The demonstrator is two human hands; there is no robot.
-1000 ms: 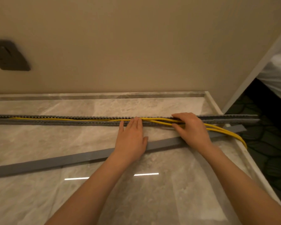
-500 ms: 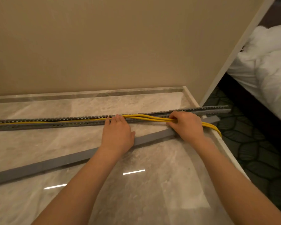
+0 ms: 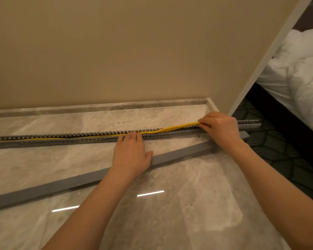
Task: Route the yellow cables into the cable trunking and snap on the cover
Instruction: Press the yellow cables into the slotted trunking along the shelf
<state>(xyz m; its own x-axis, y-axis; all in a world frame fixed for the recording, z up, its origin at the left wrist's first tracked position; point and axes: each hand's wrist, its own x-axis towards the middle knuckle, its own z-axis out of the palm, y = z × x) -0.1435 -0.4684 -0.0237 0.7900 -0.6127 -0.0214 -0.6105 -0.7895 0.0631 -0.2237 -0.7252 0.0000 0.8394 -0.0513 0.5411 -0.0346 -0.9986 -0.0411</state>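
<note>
A long grey slotted cable trunking (image 3: 65, 140) lies across the marble surface, its right end (image 3: 249, 123) reaching past the edge. Yellow cables (image 3: 172, 129) run along it, lying inside the channel on the left and rising above it towards the right. My left hand (image 3: 132, 154) lies flat with straight fingers pressing on the trunking and cables near the middle. My right hand (image 3: 219, 129) pinches the cables just above the trunking's right part. The grey cover (image 3: 76, 181) lies loose and slanted on the marble in front of the trunking, passing under both wrists.
A beige wall (image 3: 116, 51) stands right behind the marble surface (image 3: 188, 213), which has a raised rim at the back and ends at the right. Beyond that edge are dark patterned carpet (image 3: 282, 159) and a bed with white bedding (image 3: 300, 78).
My right hand has slid right along the trunking and lifted the cables above it. The left hand stays pressed near the middle. The view has shifted right.
</note>
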